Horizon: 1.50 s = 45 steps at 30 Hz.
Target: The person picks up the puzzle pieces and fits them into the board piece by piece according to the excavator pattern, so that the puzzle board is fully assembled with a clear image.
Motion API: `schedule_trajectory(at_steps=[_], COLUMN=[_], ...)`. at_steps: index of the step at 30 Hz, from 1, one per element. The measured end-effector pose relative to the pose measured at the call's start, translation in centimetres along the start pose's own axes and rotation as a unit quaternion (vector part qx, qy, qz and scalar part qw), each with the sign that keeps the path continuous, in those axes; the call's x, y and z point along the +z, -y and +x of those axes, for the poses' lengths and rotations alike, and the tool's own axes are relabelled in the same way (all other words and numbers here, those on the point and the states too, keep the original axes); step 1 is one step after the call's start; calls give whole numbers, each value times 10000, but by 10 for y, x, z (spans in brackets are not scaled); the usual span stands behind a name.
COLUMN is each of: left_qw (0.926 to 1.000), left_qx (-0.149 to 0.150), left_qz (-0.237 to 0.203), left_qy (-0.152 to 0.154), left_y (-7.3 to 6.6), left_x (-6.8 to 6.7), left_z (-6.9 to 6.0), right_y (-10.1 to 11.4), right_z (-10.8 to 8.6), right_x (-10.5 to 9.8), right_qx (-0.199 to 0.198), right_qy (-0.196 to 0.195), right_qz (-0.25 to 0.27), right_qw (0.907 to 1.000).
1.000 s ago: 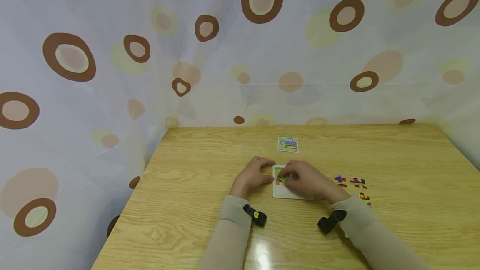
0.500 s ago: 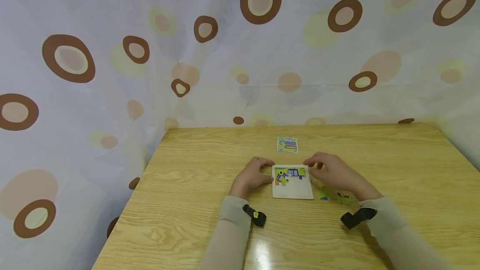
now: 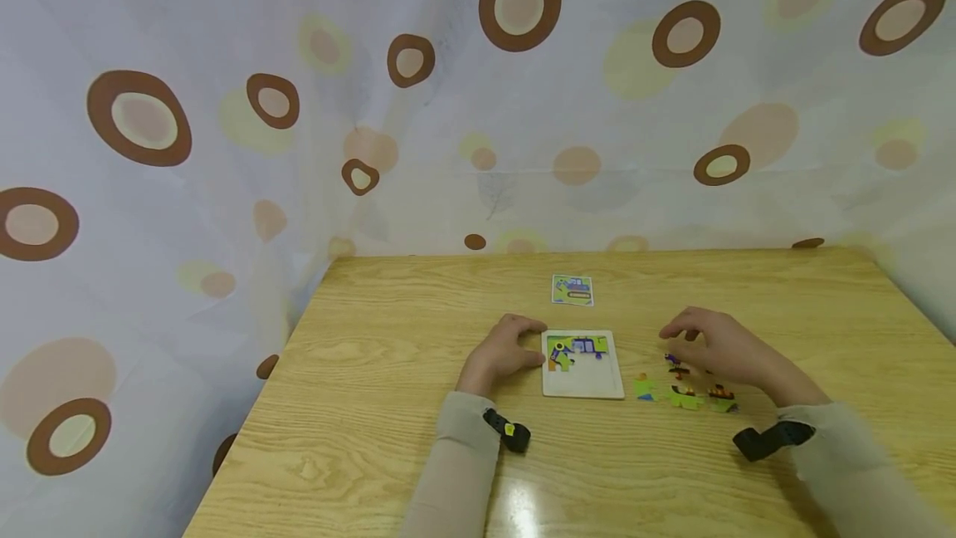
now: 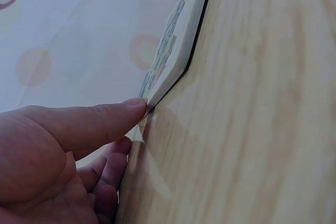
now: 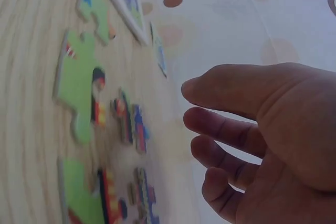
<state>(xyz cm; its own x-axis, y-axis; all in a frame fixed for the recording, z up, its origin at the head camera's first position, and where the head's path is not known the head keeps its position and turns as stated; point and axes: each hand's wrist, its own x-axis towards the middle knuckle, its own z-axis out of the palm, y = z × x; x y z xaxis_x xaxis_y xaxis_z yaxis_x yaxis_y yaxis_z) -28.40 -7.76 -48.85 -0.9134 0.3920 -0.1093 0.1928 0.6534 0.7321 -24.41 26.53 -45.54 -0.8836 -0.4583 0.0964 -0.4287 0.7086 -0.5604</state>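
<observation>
A white puzzle tray (image 3: 582,384) lies on the table, partly filled along its top and left with joined green and purple pieces. Against its left edge rests my left hand (image 3: 502,355). The left wrist view shows the thumb (image 4: 113,119) touching the tray's edge (image 4: 181,59). My right hand (image 3: 728,347) hovers over the loose puzzle pieces to the right, holding nothing, its fingers relaxed. Beneath and beside it lie a green-and-blue piece (image 3: 644,388), a green piece with dark and red marks (image 3: 684,398) and several others, some partly hidden by the hand.
Behind the tray lies a small square picture card (image 3: 573,290) showing a purple and green vehicle. The wooden table (image 3: 388,322) meets a hanging white sheet (image 3: 448,131) with brown rings at its back and left.
My right hand has come off the tray and moved right, over the loose pieces. A piece showing windows now sits in the tray's top row. My left hand has stayed put.
</observation>
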Motion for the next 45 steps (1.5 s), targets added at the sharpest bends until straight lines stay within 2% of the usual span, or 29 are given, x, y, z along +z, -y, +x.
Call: schedule_trajectory(at_steps=[6, 10, 17, 21, 32, 45], left_qw=[10000, 10000, 10000, 10000, 10000, 10000], left_qx=[-2, 17, 11, 4, 59, 76], left_qz=[-42, -8, -10, -44, -12, -49], left_qy=[-2, -2, -9, 15, -20, 11], left_y=[0, 0, -1, -2, -2, -4], left_x=[0, 0, 0, -1, -1, -2], left_z=[-1, -1, -2, -3, -2, -3], right_y=[-9, -17, -19, -19, -20, -9], right_z=[-7, -10, -10, -9, -6, 0], right_x=[-2, -1, 3, 5, 5, 12], right_qx=[-55, -3, -154, -165, -64, -557], right_qy=[189, 368, 611, 683, 634, 168], right_qz=[-138, -41, 338, 335, 154, 18], right_qw=[9997, 9993, 9974, 9970, 9978, 9983])
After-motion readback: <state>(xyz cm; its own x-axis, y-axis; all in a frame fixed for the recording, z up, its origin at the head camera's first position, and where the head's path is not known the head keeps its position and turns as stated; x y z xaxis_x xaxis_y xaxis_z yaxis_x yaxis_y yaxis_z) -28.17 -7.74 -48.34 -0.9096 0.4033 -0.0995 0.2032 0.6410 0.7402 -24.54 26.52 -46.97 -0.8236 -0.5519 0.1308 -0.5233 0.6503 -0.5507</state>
